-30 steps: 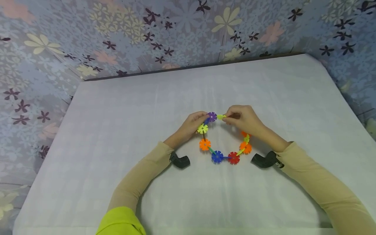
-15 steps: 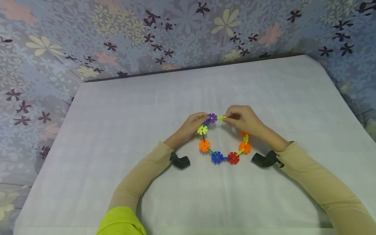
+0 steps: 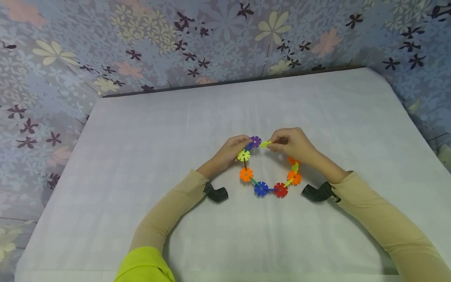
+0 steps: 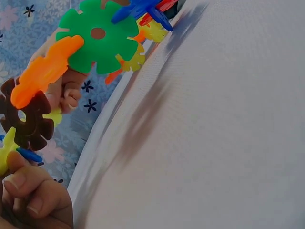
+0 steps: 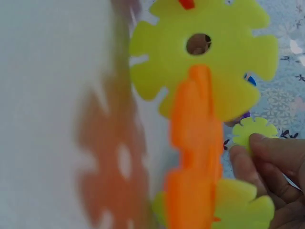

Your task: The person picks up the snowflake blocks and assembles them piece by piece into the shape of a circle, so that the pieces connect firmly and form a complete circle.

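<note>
A chain of slotted plastic flower discs hangs in a loop between my two hands in the head view. My left hand (image 3: 230, 150) grips its upper left part at a blue disc (image 3: 248, 146), near a purple disc (image 3: 255, 141) and a yellow disc (image 3: 243, 155). Thumb and fingers of my right hand (image 3: 292, 144) pinch another yellow disc (image 5: 255, 132), its edge right at the purple one. Lower down run orange (image 3: 246, 174), blue (image 3: 261, 189) and red (image 3: 280, 190) discs. An orange disc (image 3: 293, 161) is partly hidden below my right hand.
A white cloth covers the table (image 3: 169, 129), which stands against a flower-patterned wall (image 3: 218, 43). Black curved wrist mounts (image 3: 216, 194) stick out from both sleeves beside the chain. Shadows of the discs fall on the cloth.
The right hand has come slightly down with its yellow disc, which now sits a little more tilted. The purple disc has shifted slightly right and down. The left hand keeps its hold.
</note>
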### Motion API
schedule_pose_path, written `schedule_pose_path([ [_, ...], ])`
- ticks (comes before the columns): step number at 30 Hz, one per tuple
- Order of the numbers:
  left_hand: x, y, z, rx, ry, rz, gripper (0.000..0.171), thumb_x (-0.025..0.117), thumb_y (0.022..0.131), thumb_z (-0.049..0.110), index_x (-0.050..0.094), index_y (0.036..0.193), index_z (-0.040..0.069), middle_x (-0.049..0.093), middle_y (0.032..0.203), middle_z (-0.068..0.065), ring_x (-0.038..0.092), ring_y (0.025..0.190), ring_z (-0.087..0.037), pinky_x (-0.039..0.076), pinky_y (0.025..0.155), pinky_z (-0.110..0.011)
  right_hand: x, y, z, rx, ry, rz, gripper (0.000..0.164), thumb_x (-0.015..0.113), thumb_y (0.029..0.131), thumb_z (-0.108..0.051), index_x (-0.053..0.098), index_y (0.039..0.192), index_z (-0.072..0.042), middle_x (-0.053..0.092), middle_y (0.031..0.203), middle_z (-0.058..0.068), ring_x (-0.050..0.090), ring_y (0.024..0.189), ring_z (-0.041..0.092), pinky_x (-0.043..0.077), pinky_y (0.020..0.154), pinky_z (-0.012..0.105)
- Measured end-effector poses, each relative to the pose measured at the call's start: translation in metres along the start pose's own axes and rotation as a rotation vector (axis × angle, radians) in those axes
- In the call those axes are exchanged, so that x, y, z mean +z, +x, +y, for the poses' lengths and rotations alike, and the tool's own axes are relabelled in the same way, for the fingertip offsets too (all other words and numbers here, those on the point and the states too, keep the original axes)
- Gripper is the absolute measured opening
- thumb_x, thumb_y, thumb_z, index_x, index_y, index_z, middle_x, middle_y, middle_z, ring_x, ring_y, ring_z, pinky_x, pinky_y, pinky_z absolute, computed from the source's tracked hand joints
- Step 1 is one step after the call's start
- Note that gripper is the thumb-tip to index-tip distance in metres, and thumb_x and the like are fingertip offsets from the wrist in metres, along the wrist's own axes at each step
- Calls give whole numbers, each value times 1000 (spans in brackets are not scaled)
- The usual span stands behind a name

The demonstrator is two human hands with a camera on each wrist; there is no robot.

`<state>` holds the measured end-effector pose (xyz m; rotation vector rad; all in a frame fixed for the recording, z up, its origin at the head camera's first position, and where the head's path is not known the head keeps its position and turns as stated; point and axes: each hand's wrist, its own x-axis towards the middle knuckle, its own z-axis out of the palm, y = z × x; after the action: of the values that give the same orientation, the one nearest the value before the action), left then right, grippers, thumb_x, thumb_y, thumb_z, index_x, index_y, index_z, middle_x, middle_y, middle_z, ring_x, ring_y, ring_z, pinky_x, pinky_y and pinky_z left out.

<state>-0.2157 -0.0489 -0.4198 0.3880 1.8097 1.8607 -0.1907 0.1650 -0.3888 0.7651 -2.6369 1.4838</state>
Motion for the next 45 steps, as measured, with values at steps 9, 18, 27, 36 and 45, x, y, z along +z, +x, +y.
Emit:
schedule_pose_path([
  [9, 1, 0, -2, -12, 46, -24, 25, 46, 94, 12, 55, 102, -10, 46, 60, 1, 34, 42, -5, 28, 39, -18, 0, -1, 4, -19, -7, 57, 5, 68, 76, 3, 65, 74, -1, 63, 71, 6, 61, 62, 16, 49, 62, 22],
  [18, -1, -1, -3, 47, 62, -53, 25, 45, 94, 9, 54, 102, -13, 48, 68, -1, 37, 52, -6, 32, 48, -18, 8, -4, -15, -74, 53, 94, 9, 65, 72, 15, 62, 70, 7, 62, 69, 15, 60, 61, 26, 49, 57, 21],
  [27, 0, 1, -4, 71, 33, -56, 24, 44, 94, 7, 54, 100, -13, 53, 82, -2, 43, 67, -7, 36, 59, -18, 11, -8, -15, -77, 256, 84, 10, 60, 75, 18, 59, 70, 10, 60, 68, 20, 60, 60, 31, 50, 56, 29],
  [36, 0, 0, -2, -7, -81, -6, 20, 44, 93, 5, 55, 94, -12, 53, 76, -3, 41, 56, -5, 35, 49, -16, 11, -5, -12, 37, 336, 8, 5, 58, 80, 13, 56, 77, 10, 59, 71, 23, 59, 63, 36, 50, 59, 36],
  [45, 1, 0, 2, -67, -122, 5, 18, 44, 93, 7, 56, 93, -7, 50, 62, 0, 40, 48, -5, 34, 44, -16, 7, -3, -18, 60, 266, -5, 6, 58, 81, 11, 54, 77, 9, 60, 70, 22, 60, 61, 36, 50, 55, 39],
])
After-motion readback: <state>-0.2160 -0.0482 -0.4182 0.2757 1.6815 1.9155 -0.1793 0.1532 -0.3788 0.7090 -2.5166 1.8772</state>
